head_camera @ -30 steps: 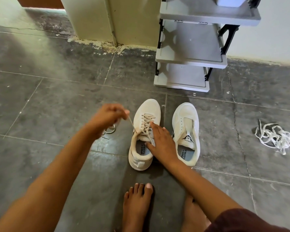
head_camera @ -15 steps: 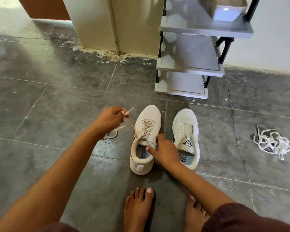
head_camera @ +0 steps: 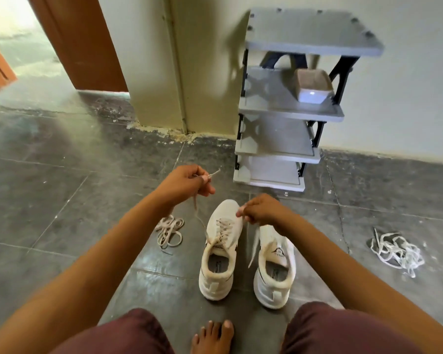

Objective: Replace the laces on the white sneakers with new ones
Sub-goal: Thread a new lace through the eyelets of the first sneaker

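Observation:
Two white sneakers stand side by side on the floor, toes pointing away from me. The left sneaker [head_camera: 221,249] is laced with a beige lace; the right sneaker [head_camera: 275,267] shows a bare tongue. My left hand [head_camera: 186,182] pinches one end of that lace, held up to the left of the shoe, and the lace runs down to the top eyelets. My right hand [head_camera: 262,210] hovers over the toes of the shoes and pinches the other lace end, which hangs down between the sneakers.
A loose beige lace [head_camera: 169,232] lies coiled on the floor left of the sneakers. A tangle of white laces [head_camera: 395,251] lies to the right. A grey shoe rack [head_camera: 283,118] with a box on a shelf stands behind by the wall. My bare foot [head_camera: 212,338] is near the bottom edge.
My right hand left the left sneaker's collar and rose with a lace end. My left hand lifted higher with its lace end. The camera tilted up, showing more of the rack.

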Available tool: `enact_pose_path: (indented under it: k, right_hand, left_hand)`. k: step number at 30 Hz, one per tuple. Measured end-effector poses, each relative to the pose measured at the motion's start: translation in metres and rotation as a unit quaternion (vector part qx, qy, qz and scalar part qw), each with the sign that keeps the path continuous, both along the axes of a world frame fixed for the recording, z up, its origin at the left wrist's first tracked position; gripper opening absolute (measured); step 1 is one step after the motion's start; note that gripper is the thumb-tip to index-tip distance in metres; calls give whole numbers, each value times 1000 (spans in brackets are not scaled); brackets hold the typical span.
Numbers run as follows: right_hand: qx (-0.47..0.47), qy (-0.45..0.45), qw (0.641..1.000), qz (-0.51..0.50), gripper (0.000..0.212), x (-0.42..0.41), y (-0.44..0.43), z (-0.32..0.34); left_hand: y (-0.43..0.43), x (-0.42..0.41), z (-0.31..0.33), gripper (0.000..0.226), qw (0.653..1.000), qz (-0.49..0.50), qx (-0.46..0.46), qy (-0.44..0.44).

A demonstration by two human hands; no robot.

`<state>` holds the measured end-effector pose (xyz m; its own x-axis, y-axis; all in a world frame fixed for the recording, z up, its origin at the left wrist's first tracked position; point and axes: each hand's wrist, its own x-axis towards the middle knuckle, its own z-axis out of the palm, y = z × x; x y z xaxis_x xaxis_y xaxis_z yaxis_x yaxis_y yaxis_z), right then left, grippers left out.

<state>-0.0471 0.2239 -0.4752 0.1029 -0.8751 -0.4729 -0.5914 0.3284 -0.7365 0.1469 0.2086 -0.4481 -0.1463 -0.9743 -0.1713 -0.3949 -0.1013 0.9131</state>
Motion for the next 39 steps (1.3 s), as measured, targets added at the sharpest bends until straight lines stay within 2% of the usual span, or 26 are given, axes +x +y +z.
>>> enact_pose_path:
  k: [3,4,9,11,14,17,21,22,25,29,35,39]
  right_hand:
    - [-90,-64,993,-45,20,0,-9,34]
    - [-94,-86,991,-47,22,1,-11,42]
    - [-5,-192,981,-6,33,8,-9,71]
    - [-6,-228,974,16,33,5,-8,73]
    - [-61,-194,978,42,25,1,-5,69]
    - [-169,-128,977,18,19,1,0,60]
    - [-322,7,947,0,19,2,0,46]
    - [-344,13,939,-6,21,2,0,45]
    - [-377,-72,922,-45,15,5,1,43]
    - [-364,-179,906,-118,6,8,3,44]
    - [-379,-193,899,-106,6,13,4,46]
    - [-397,-181,895,-91,9,16,5,48]
  left_hand:
    - [-5,-5,33,17,999,7,-19,31]
    - [-5,-7,40,17,999,11,-22,35]
    - [5,-20,56,14,999,19,-32,27]
    - [8,-24,55,17,998,24,-49,15]
    - [10,-28,55,14,996,44,-79,-7]
    - [15,-36,52,12,991,54,-114,-37]
    - [19,-44,47,14,979,75,-171,-79]
    - [19,-44,46,15,978,80,-177,-77]
    - [19,-42,44,14,974,105,-196,-44]
    - [18,-37,44,16,972,137,-192,-1]
    - [21,-40,45,17,976,110,-187,17]
    - [21,-42,46,7,976,104,-192,11]
